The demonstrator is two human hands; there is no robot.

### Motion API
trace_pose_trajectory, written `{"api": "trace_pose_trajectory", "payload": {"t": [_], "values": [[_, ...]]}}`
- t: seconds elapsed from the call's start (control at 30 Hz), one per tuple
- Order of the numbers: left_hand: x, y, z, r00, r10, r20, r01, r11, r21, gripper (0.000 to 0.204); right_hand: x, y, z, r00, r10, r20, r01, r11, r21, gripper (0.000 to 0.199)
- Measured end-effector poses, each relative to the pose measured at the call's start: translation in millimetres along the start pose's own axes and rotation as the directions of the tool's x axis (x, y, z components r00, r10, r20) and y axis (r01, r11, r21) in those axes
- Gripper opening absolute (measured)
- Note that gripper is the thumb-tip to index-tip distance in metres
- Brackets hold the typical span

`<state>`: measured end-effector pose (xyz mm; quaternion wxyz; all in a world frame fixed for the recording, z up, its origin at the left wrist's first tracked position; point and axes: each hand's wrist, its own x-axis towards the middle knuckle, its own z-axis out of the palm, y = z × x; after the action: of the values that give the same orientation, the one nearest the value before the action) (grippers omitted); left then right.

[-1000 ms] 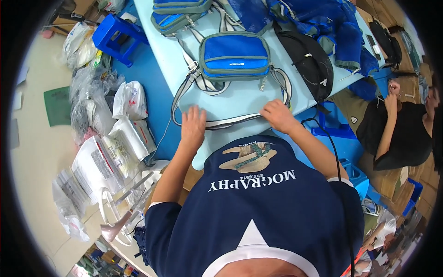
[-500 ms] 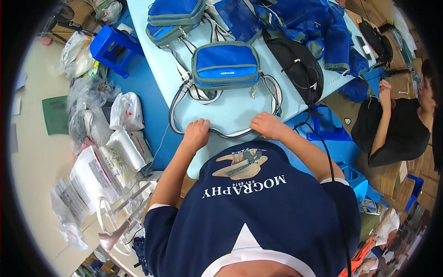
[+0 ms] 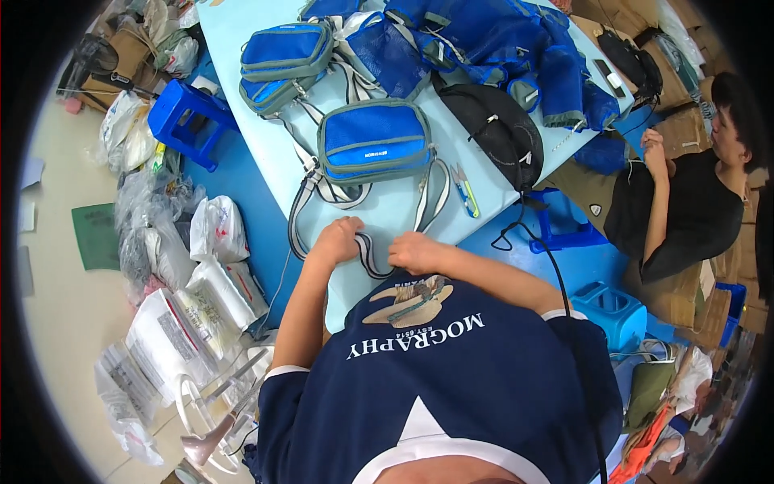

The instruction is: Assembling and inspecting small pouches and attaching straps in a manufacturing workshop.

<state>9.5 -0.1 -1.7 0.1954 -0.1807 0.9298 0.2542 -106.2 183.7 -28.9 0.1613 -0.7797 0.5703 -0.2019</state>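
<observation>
A blue shoulder bag with grey-green trim [image 3: 375, 129] lies on the pale blue table, and its striped white-and-dark strap [image 3: 369, 262] loops toward me. My left hand [image 3: 337, 240] is closed round the strap at the table's near part. Beside it, my right hand [image 3: 413, 252] grips another stretch of the same strap, fingers curled and partly hidden. Between the two hands the strap sags in a short curve toward my shirt. To the right of the bag lie small thread snips with a yellow-green and blue handle [image 3: 468, 198].
Stacked blue bags [image 3: 286, 55] sit at the far left of the table. A black pouch [image 3: 496, 133] and a heap of blue mesh pieces [image 3: 492, 40] lie to the right. A blue stool [image 3: 185, 121] stands left; a person in black [image 3: 697, 210] sits at right.
My hands have come closer together, the right one moving left. The strap between them has gone from a wide shallow curve to a short, deeper sag. The snips now show more fully.
</observation>
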Motion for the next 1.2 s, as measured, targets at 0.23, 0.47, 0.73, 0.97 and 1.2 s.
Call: {"api": "trace_pose_trajectory", "payload": {"t": [0.23,0.47,0.73,0.97,1.2], "values": [[42.3,37.2,-2.2,0.969,0.246,-0.006,-0.233,0.910,-0.343,0.044,-8.3,1.7,-21.8,0.992,0.068,0.106,-0.064,0.997,-0.033,0.011],[16.4,41.3,-6.3,0.952,0.076,0.296,-0.112,0.988,0.109,0.062,-51.1,52.2,-54.2,0.573,0.601,-0.557,-0.567,0.781,0.261,0.029],[26.5,83.5,16.5,0.951,0.228,-0.208,-0.266,0.947,-0.179,0.039,25.7,112.1,-105.1,0.143,0.990,0.010,-0.916,0.128,0.380,0.071],[-27.8,31.9,16.3,0.784,0.179,-0.594,-0.321,0.936,-0.142,0.057,27.4,140.5,-89.4,0.043,0.939,-0.340,-0.786,0.242,0.569,0.058],[-55.1,-18.1,33.7,0.836,0.099,-0.540,-0.073,0.995,0.070,0.046,-0.6,43.0,-81.9,0.844,0.102,-0.527,-0.179,0.979,-0.098,0.032]]}}
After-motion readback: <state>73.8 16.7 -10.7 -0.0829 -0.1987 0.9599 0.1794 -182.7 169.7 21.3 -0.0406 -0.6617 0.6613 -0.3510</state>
